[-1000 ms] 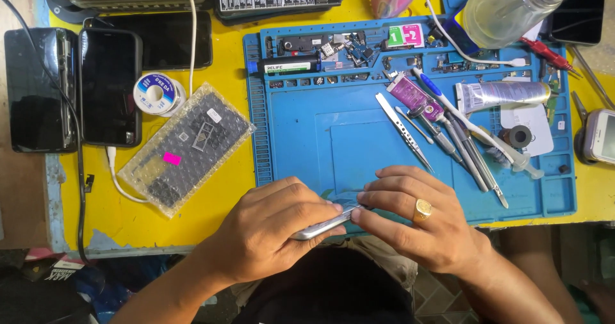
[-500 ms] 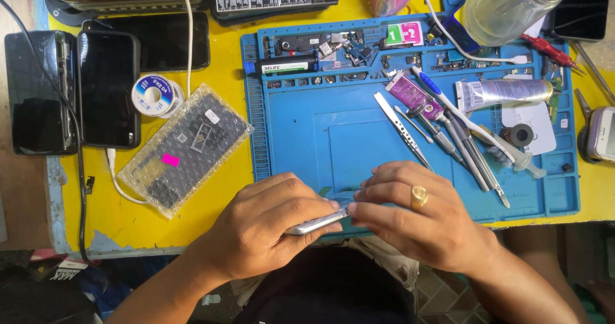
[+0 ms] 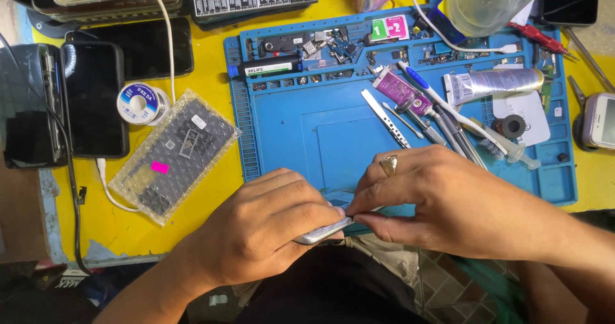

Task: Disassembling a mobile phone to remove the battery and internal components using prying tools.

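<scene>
At the lower centre of the frame, just over the near edge of the blue work mat (image 3: 282,138), a slim silver phone (image 3: 318,234) is being held edge-on betw. both hands. The left hand (image 3: 266,231) is being wrapped around its body, fingers curled closed over the back. The right hand (image 3: 442,205), w/ a ring on one finger, is being pinched narrow, thumb and forefinger tips closed at the phone's right end; whether a thin pick is betw. them can't be told.

Judged from the look: light, stiff, smooth metal shell, so prob. slippery; glass face likely fragile, and bending is to be avoided. Best taken along the long side rails, not by face or corner.

Further up the mat, tweezers and pry tools (image 3: 410,122), a grey tube (image 3: 493,84) and a small black ring (image 3: 511,126) are lying. At left, a bubble-wrapped part (image 3: 173,154) and a solder spool (image 3: 138,104) are sitting on the yellow table (image 3: 211,68).
</scene>
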